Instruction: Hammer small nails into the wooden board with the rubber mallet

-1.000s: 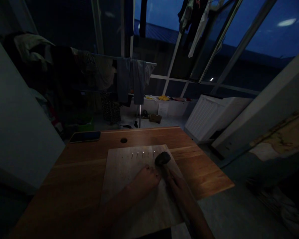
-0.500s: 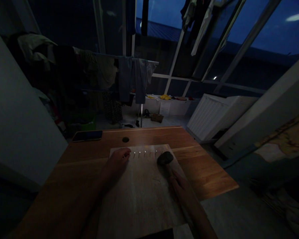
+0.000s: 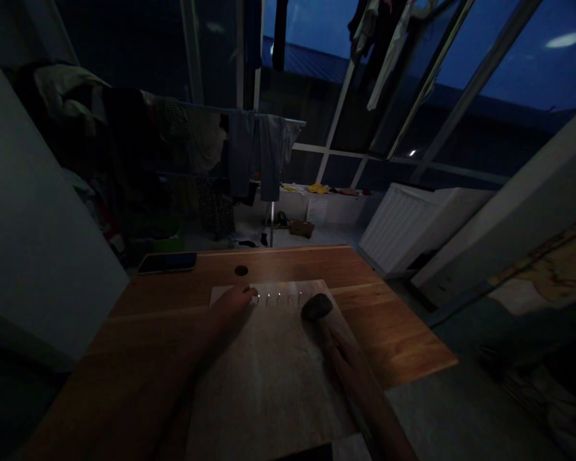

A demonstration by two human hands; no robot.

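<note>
A pale wooden board (image 3: 269,365) lies on the brown wooden table (image 3: 144,346) in dim light. A row of several small nails (image 3: 283,298) stands upright near the board's far edge. My left hand (image 3: 233,306) rests on the board with its fingertips pinched at the leftmost nail of the row. My right hand (image 3: 348,358) is wrapped round the handle of a hammer whose dark head (image 3: 316,307) rests on the board, just right of the row of nails.
A dark phone (image 3: 167,262) lies at the table's far left corner, and a round cable hole (image 3: 240,270) sits beyond the board. Behind the table stand a clothes rack with hanging laundry (image 3: 240,153), a white radiator (image 3: 408,224) and large windows.
My left hand has moved from beside the hammer handle to the left end of the nail row and closed on the end nail. The hammer and right hand have barely shifted.
</note>
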